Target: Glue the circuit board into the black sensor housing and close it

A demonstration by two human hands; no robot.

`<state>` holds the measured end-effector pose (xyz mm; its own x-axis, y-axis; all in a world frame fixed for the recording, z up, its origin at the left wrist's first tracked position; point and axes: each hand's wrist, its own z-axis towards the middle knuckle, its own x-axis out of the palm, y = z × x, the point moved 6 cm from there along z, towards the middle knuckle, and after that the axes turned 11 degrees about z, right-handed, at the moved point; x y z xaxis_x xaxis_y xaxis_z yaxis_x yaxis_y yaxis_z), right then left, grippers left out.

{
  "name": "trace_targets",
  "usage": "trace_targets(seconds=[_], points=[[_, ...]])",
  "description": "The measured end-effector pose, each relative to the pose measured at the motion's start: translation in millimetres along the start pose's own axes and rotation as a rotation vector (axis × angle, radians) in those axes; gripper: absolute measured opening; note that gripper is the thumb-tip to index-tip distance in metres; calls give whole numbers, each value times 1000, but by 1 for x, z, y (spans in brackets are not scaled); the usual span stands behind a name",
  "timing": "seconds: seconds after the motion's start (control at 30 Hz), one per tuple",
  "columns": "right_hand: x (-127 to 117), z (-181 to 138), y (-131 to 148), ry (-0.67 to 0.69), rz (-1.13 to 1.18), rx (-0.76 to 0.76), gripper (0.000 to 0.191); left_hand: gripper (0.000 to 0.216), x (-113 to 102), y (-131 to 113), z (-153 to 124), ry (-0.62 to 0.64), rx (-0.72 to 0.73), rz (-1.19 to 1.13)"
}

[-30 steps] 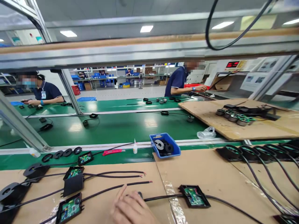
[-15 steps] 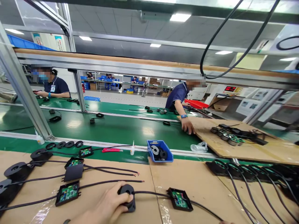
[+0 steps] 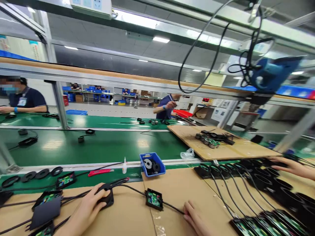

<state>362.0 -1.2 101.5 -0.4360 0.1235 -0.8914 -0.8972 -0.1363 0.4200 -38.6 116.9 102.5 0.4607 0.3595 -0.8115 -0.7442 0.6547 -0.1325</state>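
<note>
**Ring unit dragged leftward across the cardboard**

The left hand (image 3: 92, 205) stays clamped over the black ring unit (image 3: 106, 196), now farther left on the worktop (image 3: 133, 216). Its cable (image 3: 130, 189) trails right to the open circuit box (image 3: 154, 199); beyond it the right hand (image 3: 194, 218) rests flat, holding nothing.

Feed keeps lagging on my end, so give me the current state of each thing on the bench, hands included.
left hand: closed over the black ring part
right hand: flat on the cardboard, fingers at the cable
black box: open, green board showing
blue bin: holding black and white rings
glue bottle: upright
red cutter: lying flat
another person's hand: reaching over the row of black parts
</note>
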Motion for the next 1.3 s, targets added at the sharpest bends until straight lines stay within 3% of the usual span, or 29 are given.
trace_targets(seconds=[0.23,0.37,0.5,0.63,0.73,0.8,0.93,1.03,1.1,1.17,1.27,1.3], points=[[-13,60,-27,-106,-160,147,11,30,4,23,4,-145,178,61],[-60,82,-75,-278,-234,310,23,29,17,33,0,-112,162,50],[-111,79,-130,-500,-284,515,32,27,20,30,1,-125,147,66],[-122,72,-149,-558,-224,526,31,26,-3,12,8,-247,187,160],[-116,67,-133,-572,-132,400,31,30,-23,-17,9,-255,207,102],[-106,63,-110,-560,-38,269,34,42,-22,-44,11,-63,142,-85],[-60,52,-26,-438,206,-17,43,68,10,-110,15,361,-290,-849],[-16,42,55,-293,362,-189,45,114,27,-161,23,508,-531,-1355],[5,31,97,-217,434,-268,47,105,24,-171,30,408,-649,-1498],[17,18,116,-161,464,-300,58,93,17,-166,29,311,-748,-1513],[29,-11,102,-114,332,-269,78,92,9,-143,17,255,-869,-1461],[33,-24,92,-107,252,-261,76,91,6,-134,12,238,-902,-1442]])
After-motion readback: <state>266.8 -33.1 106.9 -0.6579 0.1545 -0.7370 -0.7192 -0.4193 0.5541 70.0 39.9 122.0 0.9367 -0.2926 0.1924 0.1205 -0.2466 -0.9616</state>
